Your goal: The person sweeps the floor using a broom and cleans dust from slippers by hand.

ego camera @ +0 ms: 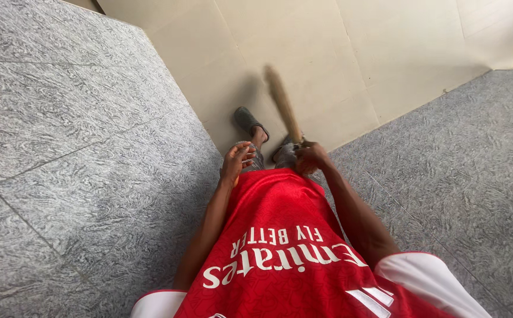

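Broom [282,101] in my right hand [310,156]: I have my fingers wrapped tight around its near end, just in front of my waist, and its straw-coloured length slants up and away from me over the pale floor [350,53]. It shows blurred, so I cannot make out its far tip clearly, nor whether that tip touches the floor.

My left hand [237,160] hangs just beside the right one, apart from the broom, with the fingers curled loosely inward and nothing in them. Both hands sit at the lower hem of my red shirt [280,247], which has white lettering and white sleeve edges and fills the lower middle of the view.

Past my hands, my feet show in dark sandals: one sandal [248,121] points away from me on the pale floor, and the other sandal [284,152] is mostly hidden behind my right hand and the broom.

On either side of me rise grey speckled stone slabs [73,147], with thin joints between them, one wide expanse to my left and another to my right. The pale floor runs between them in large cream tiles.
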